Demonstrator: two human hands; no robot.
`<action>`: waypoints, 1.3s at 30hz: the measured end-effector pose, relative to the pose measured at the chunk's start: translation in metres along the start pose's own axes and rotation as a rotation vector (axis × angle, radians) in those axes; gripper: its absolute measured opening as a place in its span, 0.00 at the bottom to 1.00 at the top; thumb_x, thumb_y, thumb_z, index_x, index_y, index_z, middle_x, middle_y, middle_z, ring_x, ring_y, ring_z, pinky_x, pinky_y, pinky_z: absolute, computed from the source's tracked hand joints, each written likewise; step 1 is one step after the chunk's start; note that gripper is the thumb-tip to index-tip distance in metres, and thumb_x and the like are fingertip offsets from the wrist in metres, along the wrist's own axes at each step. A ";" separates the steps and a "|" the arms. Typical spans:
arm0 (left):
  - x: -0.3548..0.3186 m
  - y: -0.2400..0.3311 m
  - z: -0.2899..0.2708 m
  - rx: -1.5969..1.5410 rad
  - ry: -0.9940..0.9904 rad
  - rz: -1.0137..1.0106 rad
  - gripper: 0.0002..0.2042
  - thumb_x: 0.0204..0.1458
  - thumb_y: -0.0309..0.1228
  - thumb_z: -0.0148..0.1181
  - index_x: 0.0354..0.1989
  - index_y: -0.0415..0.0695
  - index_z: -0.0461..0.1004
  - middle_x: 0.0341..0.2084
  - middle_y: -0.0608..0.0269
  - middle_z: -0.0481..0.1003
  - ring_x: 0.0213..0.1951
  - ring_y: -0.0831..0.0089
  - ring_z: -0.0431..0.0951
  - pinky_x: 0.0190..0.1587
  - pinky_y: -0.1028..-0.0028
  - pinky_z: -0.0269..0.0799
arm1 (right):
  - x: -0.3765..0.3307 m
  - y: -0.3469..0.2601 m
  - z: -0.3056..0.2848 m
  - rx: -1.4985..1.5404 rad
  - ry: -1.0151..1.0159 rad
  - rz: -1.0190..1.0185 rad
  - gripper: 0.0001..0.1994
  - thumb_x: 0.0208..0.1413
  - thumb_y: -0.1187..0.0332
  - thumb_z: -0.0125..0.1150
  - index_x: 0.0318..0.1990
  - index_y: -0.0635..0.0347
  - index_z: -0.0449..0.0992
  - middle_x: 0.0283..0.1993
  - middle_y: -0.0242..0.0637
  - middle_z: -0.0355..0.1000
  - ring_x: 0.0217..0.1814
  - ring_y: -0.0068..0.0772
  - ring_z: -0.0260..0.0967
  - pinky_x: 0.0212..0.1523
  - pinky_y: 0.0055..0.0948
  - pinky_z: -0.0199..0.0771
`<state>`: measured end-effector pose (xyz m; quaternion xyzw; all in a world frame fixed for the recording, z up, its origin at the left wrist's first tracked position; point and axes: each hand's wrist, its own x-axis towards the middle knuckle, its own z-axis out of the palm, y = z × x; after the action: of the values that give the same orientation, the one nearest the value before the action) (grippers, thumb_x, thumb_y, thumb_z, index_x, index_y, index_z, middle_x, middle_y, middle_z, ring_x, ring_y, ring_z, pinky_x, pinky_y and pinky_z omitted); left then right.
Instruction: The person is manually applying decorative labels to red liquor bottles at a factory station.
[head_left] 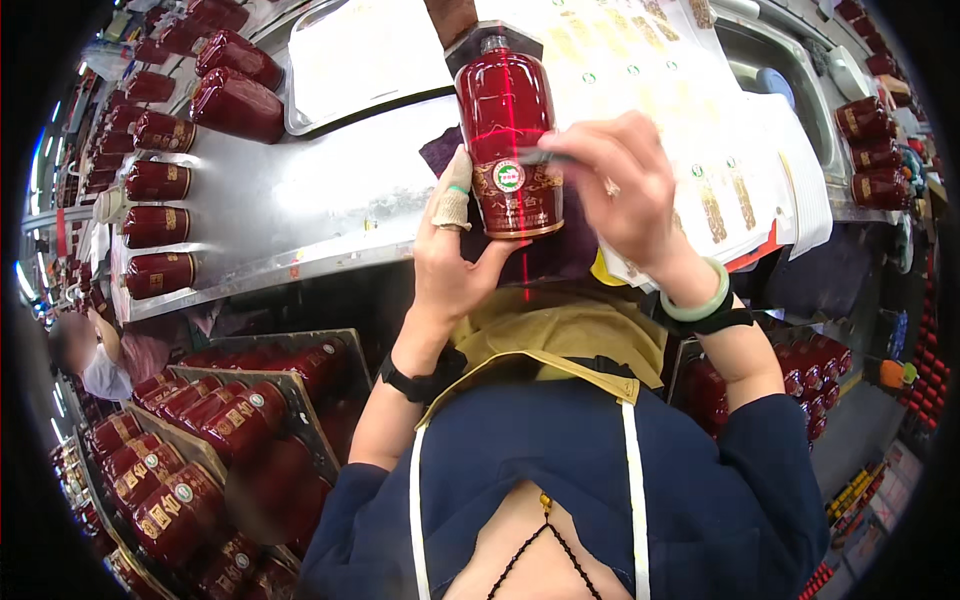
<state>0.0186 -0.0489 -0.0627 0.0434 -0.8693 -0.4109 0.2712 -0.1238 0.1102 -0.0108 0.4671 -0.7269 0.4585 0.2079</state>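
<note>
A dark red glossy bottle [505, 95] with gold patterning lies in front of me, its neck pointing away against a dark angled holder [460, 42]. My left hand [450, 245] grips its lower left side, with pale covers on some fingers. A round green and white label [508, 176] sits on the bottle's front, and red light lines cross the glass. Over the bottle's right side, my right hand [625, 190] pinches a thin grey tool [548, 157], its tip close to the label. Motion blur hides what kind of tool it is.
White sheets with gold and green labels [715, 170] cover the bench on the right, near a metal basin [770, 60]. A white tray [365, 60] and several red bottles [160, 228] stand left. Crates of bottles [240, 420] flank me below. Another person [105, 360] is at far left.
</note>
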 end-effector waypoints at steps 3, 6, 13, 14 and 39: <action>-0.002 -0.002 -0.002 -0.021 -0.033 -0.022 0.45 0.43 0.25 0.78 0.71 0.30 0.61 0.67 0.39 0.68 0.67 0.48 0.70 0.67 0.60 0.68 | -0.001 0.003 -0.002 -0.027 -0.050 -0.163 0.14 0.47 0.77 0.67 0.43 0.51 0.85 0.43 0.28 0.81 0.37 0.33 0.72 0.42 0.33 0.71; -0.005 0.001 0.001 0.073 0.077 0.050 0.40 0.40 0.25 0.79 0.66 0.33 0.70 0.66 0.40 0.69 0.63 0.47 0.74 0.64 0.59 0.71 | -0.010 -0.006 -0.006 0.140 -0.154 -0.124 0.15 0.49 0.78 0.70 0.45 0.55 0.84 0.41 0.32 0.81 0.41 0.33 0.77 0.45 0.31 0.77; -0.012 0.003 0.011 0.265 0.254 0.260 0.26 0.40 0.25 0.79 0.52 0.40 0.83 0.54 0.50 0.81 0.56 0.53 0.80 0.58 0.59 0.74 | -0.012 -0.021 0.017 0.487 0.042 0.577 0.17 0.61 0.75 0.67 0.55 0.63 0.72 0.41 0.42 0.79 0.36 0.28 0.78 0.37 0.30 0.77; -0.013 0.003 0.011 0.288 0.263 0.250 0.23 0.42 0.26 0.77 0.50 0.39 0.83 0.53 0.50 0.82 0.55 0.53 0.81 0.57 0.59 0.74 | -0.012 -0.023 0.018 0.447 -0.031 0.585 0.16 0.60 0.75 0.67 0.54 0.62 0.73 0.44 0.45 0.77 0.38 0.34 0.78 0.40 0.34 0.77; -0.016 0.030 0.027 0.528 0.061 0.146 0.35 0.44 0.26 0.78 0.65 0.57 0.76 0.66 0.32 0.61 0.63 0.37 0.69 0.63 0.51 0.69 | -0.034 0.011 0.002 0.258 0.128 0.669 0.10 0.64 0.73 0.64 0.52 0.63 0.79 0.41 0.35 0.74 0.35 0.24 0.64 0.37 0.26 0.66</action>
<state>0.0228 -0.0059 -0.0619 0.0623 -0.9387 -0.1478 0.3052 -0.1173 0.1270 -0.0416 0.1963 -0.7612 0.6173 0.0309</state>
